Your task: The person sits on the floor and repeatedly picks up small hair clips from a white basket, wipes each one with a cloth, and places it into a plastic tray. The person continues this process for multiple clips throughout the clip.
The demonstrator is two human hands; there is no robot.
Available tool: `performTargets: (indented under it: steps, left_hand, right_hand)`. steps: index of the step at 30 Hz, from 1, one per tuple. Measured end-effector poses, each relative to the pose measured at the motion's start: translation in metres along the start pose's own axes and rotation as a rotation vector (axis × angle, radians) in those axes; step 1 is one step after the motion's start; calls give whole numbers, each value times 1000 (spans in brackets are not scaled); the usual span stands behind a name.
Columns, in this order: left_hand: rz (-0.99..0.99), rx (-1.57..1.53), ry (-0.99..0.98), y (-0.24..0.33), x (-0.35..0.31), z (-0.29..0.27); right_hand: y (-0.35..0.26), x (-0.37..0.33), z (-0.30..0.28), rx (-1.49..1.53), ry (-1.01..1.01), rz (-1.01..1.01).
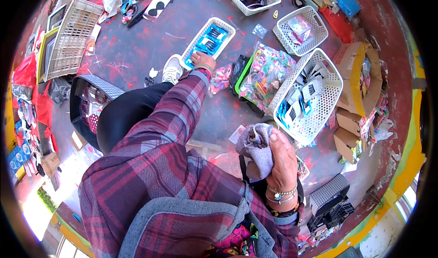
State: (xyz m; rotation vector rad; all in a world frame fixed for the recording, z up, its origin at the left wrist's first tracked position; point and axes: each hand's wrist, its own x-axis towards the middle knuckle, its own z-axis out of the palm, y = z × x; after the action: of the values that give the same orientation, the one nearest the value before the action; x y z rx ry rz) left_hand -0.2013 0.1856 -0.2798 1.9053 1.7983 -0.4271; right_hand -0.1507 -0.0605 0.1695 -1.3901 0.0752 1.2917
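Note:
My left hand (203,59) reaches into the near end of a narrow white basket (186,56). Its fingers show in part, apart from each other and resting over blue cards (200,48) that carry black items like hair clips. Whether it touches the basket's wall as well, I cannot tell. Close to my body, my right hand (282,160) grips a crumpled greyish-lilac cloth (258,149), thumb on top. The cloth is bunched, with a hollow fold at its upper end. Bracelets circle my right wrist.
Right of my hands stand a large white basket (329,104) of grey and blue packets, a clear bag of colourful pieces (269,71) and a cardboard box (353,71). More white baskets (250,10) sit farther off. A dark bin (80,103) stands left of my knee, near my white shoe (172,69).

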Motion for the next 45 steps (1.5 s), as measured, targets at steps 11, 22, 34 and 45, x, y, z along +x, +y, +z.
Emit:
performTargets:
  steps: [11,22,34,45]
  left_hand:
    - [250,-42,96,-11,-15,-21]
    - [1297,-611,735,144,-131,-181]
    - [1871,665,154,249,-286,-122]
    - [1668,751,-127,259,-287,-105]
  right_hand:
    - [12,-6,-10,53,-8,13]
    - [26,-21,-26,-663,-285,-374]
    - [21,-53,-59,-673,-333,-559]
    - [19,-60,-73,-706,-303,-619]
